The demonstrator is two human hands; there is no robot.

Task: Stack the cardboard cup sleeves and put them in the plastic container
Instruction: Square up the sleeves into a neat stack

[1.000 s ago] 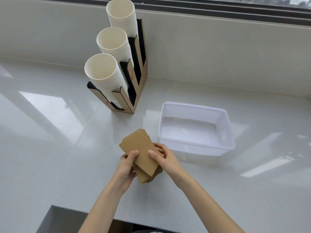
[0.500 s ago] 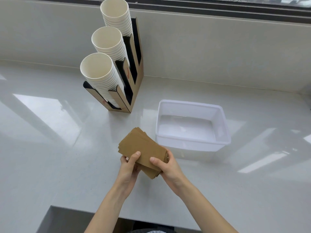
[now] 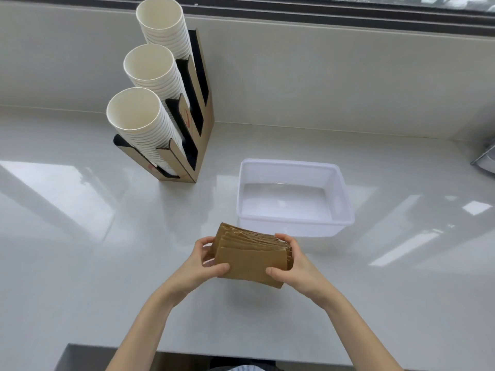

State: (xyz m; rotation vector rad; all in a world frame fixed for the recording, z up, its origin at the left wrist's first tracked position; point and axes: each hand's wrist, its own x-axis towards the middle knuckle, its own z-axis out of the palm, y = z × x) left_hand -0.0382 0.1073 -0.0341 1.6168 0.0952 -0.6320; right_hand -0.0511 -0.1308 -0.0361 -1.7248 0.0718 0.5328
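Note:
A stack of several flat brown cardboard cup sleeves (image 3: pixel 250 259) is held on edge just above the white counter, its upper edges fanned and uneven. My left hand (image 3: pixel 199 266) grips the stack's left end, thumb in front and fingers behind. My right hand (image 3: pixel 293 266) grips its right end the same way. The plastic container (image 3: pixel 340 191), translucent white and rectangular, stands just beyond the stack to the right. Nothing lies inside it.
A cardboard cup holder (image 3: pixel 197 145) with three tilted stacks of white paper cups (image 3: pixel 139 116) stands at the back left. A low wall under a window runs along the far side. The counter's front edge (image 3: pixel 187 349) is close to my body. A grey object (image 3: pixel 486 159) shows at the right edge.
The stack has turned from a slanted, lengthwise hold to lying crosswise between both hands. My hands moved apart to its two ends and the sleeves sit more squarely together.

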